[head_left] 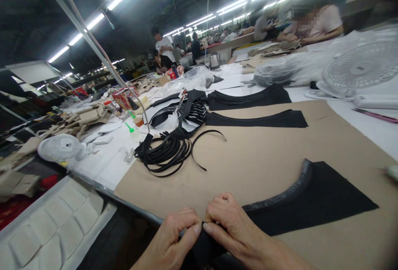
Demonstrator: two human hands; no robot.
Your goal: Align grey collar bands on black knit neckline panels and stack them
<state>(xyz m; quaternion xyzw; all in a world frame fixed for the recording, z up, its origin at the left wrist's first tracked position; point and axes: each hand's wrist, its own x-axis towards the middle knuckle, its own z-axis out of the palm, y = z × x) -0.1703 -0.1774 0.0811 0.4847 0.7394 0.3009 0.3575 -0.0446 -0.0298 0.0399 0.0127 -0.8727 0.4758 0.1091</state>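
A black fabric piece [314, 199] with a curved, fuzzy grey edge lies across brown paper [264, 154] on the table. My left hand [178, 237] pinches its near end between thumb and bent fingers. Right beside it, my right hand [230, 224] grips the same end, the two thumbs almost meeting. Part of the piece under my hands hangs at the table's front edge and is partly hidden. Beyond lie a coil of thin black strips [168, 154] and a flat black curved piece [258, 119]. Farther back rests a stack of similar black pieces [248, 96].
A white fan [62, 148] stands at the left, and a larger fan [363, 69] at the right. Green-tipped bottles [133, 131] stand behind the coil. Pale panels [52, 228] lie on a lower surface at left. A person [317, 23] sits across the table.
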